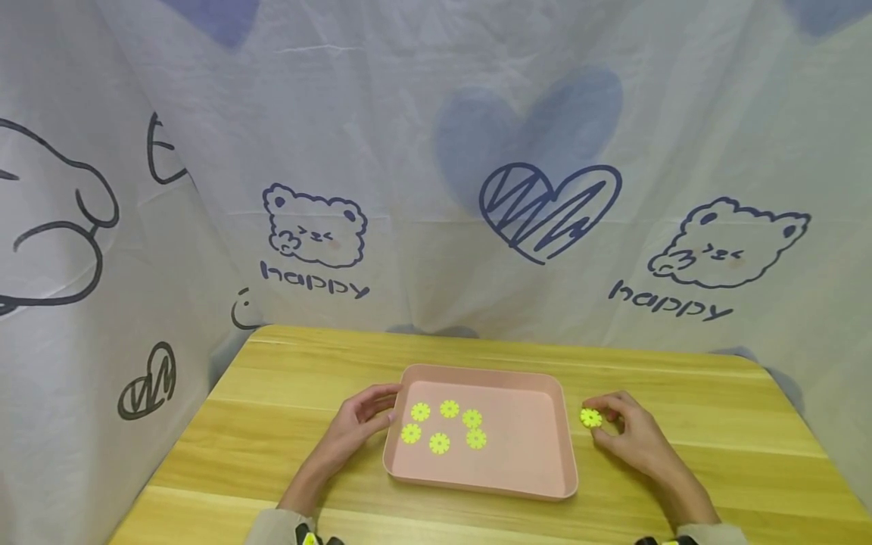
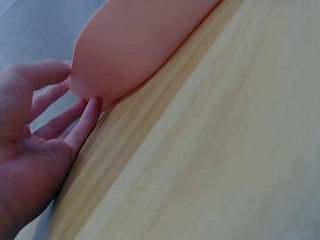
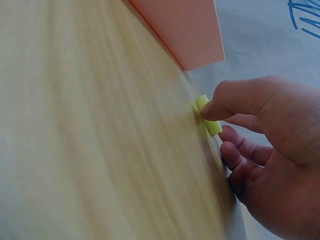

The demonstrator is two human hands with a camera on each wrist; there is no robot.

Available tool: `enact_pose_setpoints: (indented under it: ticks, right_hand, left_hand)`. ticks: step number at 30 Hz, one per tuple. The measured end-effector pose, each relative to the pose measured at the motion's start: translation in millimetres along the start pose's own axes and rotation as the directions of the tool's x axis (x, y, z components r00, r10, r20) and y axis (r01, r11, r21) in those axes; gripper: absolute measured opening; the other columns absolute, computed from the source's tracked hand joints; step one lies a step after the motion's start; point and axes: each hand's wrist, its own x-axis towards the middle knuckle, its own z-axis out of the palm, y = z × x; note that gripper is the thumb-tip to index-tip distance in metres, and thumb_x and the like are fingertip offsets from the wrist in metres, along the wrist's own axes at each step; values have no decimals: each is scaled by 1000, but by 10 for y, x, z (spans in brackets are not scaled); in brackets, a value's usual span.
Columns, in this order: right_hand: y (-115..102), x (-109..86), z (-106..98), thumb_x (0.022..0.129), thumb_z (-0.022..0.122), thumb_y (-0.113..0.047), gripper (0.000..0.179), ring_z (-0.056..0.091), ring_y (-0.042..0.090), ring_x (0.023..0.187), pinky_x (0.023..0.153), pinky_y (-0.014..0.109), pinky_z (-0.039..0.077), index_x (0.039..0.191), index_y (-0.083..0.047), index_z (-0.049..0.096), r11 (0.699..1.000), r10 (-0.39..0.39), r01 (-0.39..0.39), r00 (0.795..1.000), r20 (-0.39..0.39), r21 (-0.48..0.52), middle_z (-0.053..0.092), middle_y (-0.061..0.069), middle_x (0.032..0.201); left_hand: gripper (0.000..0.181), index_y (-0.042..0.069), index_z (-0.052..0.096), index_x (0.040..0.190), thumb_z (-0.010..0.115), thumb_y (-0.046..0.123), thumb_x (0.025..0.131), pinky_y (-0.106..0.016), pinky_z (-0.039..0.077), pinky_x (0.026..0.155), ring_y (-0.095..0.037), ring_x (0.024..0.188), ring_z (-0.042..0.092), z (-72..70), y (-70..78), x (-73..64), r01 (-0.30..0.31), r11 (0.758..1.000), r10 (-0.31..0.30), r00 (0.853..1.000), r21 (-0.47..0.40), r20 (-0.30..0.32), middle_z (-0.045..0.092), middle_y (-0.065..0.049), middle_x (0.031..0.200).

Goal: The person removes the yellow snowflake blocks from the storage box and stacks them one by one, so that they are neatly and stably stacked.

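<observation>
in the head view, your left hand, fingers loosely spread, touches the pink tray, perhaps steadying it; six yellow discs lie inside, to that hand's right. your right hand pinches another disc at its fingertips, beside the tray.

left wrist: the tray's wall meets your extended fingers.

right wrist: your thumb presses the disc's face, probably for control.

The shallow pink rectangular tray runs past both wrist views' top edges, and the bare right hand partly hides a yellow notched disc.
</observation>
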Motion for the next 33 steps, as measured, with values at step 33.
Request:
enact_pose_setpoints:
  ticks: [33]
  right_hand:
    - [-107, -17, -145, 89, 75, -3, 33, 54, 21, 93, 72, 25, 50, 121, -7, 70, 999, -34, 37, 996, -77, 39, 66, 12, 111]
  left_hand:
    - [48, -7, 48, 145, 63, 1, 100, -29, 48, 108, -45, 139, 45, 7, -3, 7, -7, 1000, 7, 1000, -27, -2, 47, -27, 151]
